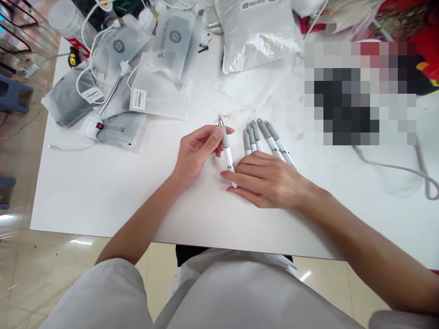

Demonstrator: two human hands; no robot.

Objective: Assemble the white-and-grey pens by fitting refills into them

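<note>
A white pen (227,153) with a grey grip points its tip away from me, above the white table (144,196). Near its grip, the thumb and fingers of my left hand (199,153) pinch it. My right hand (274,180) closes its thumb and index finger on the pen's rear end. Several more white pens with grey grips (270,130) lie side by side just beyond my right hand, which partly covers their rear ends.
Frosted plastic pouches (171,45), white cables and a small lamp-like stand with a red switch (91,127) crowd the table's back left. At the back lies a stuffed plastic bag (259,36). A pixelated patch hides part of the right side, where a grey cable (387,167) runs out.
</note>
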